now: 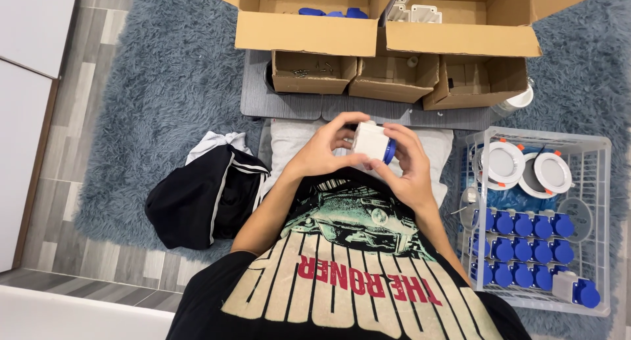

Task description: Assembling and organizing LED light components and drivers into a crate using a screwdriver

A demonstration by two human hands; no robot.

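A small white box-shaped socket with a blue cap (372, 143) sits in the air just above the person's chest, in front of a white pillow (289, 139). The left hand (323, 149) holds its left side, thumb and fingers wrapped over it in a narrow grip. The right hand (409, 164) clasps the right side, fingers against the blue cap. To the right stands a white wire basket (595, 182) holding rows of blue-capped sockets (522, 238) and round white lamps (526, 166). Beyond the hands, a low grey surface (289, 106) carries small cardboard boxes (314, 72). Black clothing (197, 198) lies on the grey rug (151, 90) to the left.
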